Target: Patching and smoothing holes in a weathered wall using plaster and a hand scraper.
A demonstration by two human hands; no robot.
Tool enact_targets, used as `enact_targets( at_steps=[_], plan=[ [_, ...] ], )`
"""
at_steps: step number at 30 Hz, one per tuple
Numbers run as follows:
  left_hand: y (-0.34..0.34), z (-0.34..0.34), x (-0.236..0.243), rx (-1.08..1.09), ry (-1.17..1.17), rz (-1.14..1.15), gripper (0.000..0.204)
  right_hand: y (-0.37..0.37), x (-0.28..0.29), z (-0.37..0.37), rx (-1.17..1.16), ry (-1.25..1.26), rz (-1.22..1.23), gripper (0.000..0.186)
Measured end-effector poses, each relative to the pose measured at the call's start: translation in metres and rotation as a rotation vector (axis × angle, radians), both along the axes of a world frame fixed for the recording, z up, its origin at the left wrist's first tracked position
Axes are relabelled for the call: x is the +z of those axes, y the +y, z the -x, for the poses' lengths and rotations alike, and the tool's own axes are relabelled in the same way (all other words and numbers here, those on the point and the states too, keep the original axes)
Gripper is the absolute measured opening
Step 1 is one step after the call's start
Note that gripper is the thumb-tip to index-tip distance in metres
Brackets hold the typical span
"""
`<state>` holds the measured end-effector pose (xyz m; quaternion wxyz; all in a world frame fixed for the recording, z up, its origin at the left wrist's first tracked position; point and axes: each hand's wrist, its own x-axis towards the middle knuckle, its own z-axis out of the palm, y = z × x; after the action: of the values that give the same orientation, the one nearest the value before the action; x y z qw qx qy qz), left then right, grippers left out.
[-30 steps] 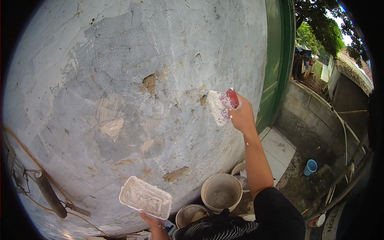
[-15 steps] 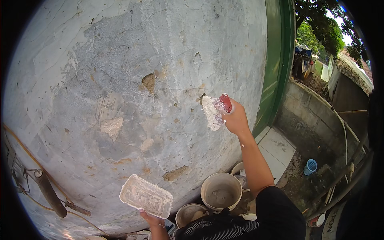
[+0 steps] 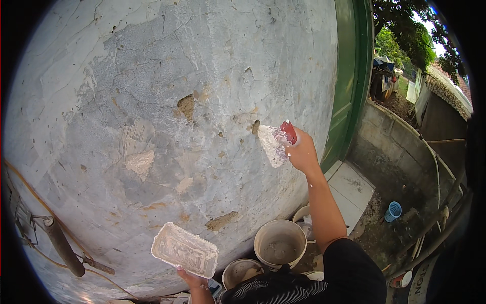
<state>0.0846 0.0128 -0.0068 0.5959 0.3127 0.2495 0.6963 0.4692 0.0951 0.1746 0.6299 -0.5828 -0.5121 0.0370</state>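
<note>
My right hand (image 3: 302, 149) is wrapped round the red handle of a putty knife (image 3: 274, 148), whose wide blade is coated in whitish filler. Just left of the blade's upper corner is a small hole (image 3: 255, 126) in the weathered grey wall (image 3: 167, 66). My left hand (image 3: 191, 278) grips the lower edge of a rectangular plastic tub (image 3: 185, 249), tilted so its filler-smeared inside shows. Larger broken patches are a brown hole (image 3: 186, 107) higher up and a chipped spot (image 3: 221, 221) lower down. A beige filler patch (image 3: 140, 163) sits on the wall at left.
Buckets (image 3: 280, 244) stand along the wall's foot below my right arm. A green door (image 3: 345, 86) borders the wall at right, with a low concrete wall (image 3: 390, 137) beyond. A blue plastic basket (image 3: 393, 212) is on the ground. At far left hangs a cylindrical bar (image 3: 64, 247) with cables.
The putty knife has shifted slightly right and down, away from the small hole, which now shows more fully. My left hand and the tub stay nearly still.
</note>
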Motion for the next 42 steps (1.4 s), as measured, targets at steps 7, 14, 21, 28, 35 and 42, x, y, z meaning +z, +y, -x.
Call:
enact_targets(
  at_steps=[7,14,21,28,35,42],
  plan=[
    [0.0,0.004,-0.006,-0.002,-0.009,0.036,0.086,-0.005,0.002,0.002,-0.039,-0.175,0.01,0.028],
    [0.001,0.002,-0.007,-0.04,-0.023,0.035,0.086,0.0,0.005,0.003,-0.023,-0.138,0.054,0.027],
    [0.003,-0.001,-0.009,-0.018,-0.006,0.051,0.086,0.003,0.008,0.002,-0.007,-0.106,-0.01,0.024],
    [0.01,-0.008,-0.006,-0.012,0.009,0.029,0.086,0.006,0.005,0.002,0.061,-0.027,-0.027,0.019],
    [0.011,-0.012,-0.007,-0.041,0.013,0.027,0.085,-0.003,-0.003,0.004,0.092,0.0,0.03,0.018],
    [0.012,-0.015,-0.008,-0.043,0.007,0.003,0.082,-0.006,-0.006,0.003,0.211,0.142,0.11,0.02]
  ],
)
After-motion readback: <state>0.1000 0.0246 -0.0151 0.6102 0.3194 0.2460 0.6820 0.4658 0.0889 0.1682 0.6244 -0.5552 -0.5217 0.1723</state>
